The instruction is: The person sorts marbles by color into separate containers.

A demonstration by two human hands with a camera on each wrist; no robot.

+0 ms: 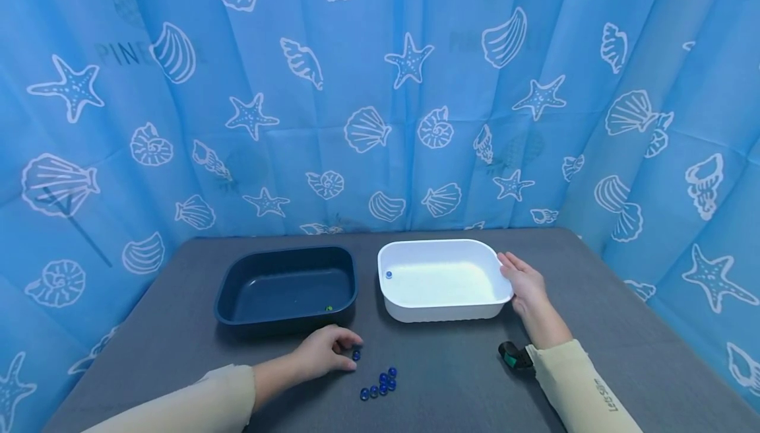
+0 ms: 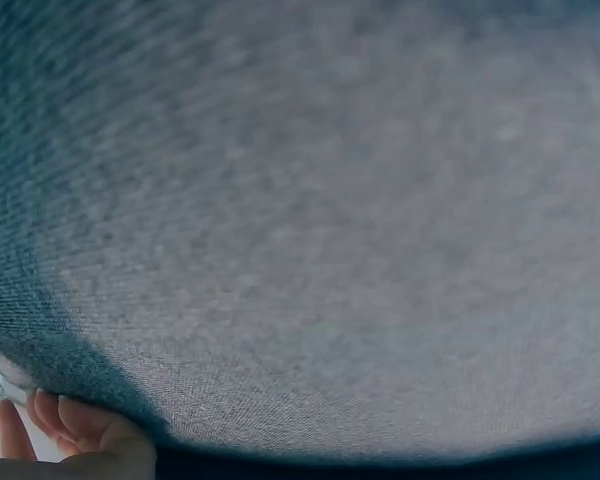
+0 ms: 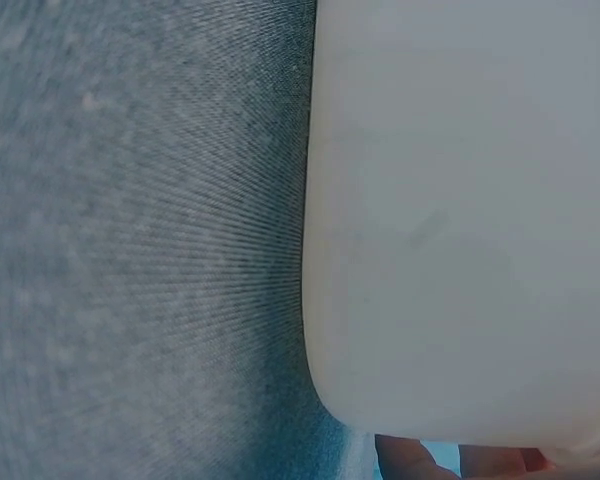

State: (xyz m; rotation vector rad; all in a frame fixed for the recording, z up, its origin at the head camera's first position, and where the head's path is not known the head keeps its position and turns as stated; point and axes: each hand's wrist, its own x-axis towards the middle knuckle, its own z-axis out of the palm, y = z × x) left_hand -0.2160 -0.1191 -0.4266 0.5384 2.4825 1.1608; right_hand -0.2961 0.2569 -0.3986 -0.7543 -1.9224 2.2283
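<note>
1. Blue curtains printed with white shells and starfish enclose a grey fabric-covered table [image 1: 594, 301] on three sides.
2. Head view: a dark blue rectangular plastic tub [image 1: 287, 286] stands left of a white rectangular plastic tub [image 1: 442, 279]; the two are near each other but apart. One small green bead [image 1: 327, 308] lies in the dark tub, and one blue bead [image 1: 388, 274] lies in the white tub by its left wall.
3. Head view: the left hand [image 1: 323, 352] rests on the table in front of the dark tub, fingers curled and pinching a small blue glass bead [image 1: 355, 355]. A loose cluster of blue glass beads [image 1: 380, 383] lies just right of it.
4. Head view: the right hand [image 1: 525, 286] lies against the right rim of the white tub, fingers straight and relaxed, steadying rather than gripping.
5. Left wrist view: mostly blurred grey table surface; fingertips [image 2: 75, 420] show at the lower left beside a glint of blue, apparently the pinched bead.
6. Right wrist view: the white tub's outer wall fills the right side; fingertips [image 3: 410, 458] touch its lower edge.
7. Judgement: the step in hand is picking up one bead. The next move calls for a secure pinch, a lift, and a carry over a tub rim.
</note>
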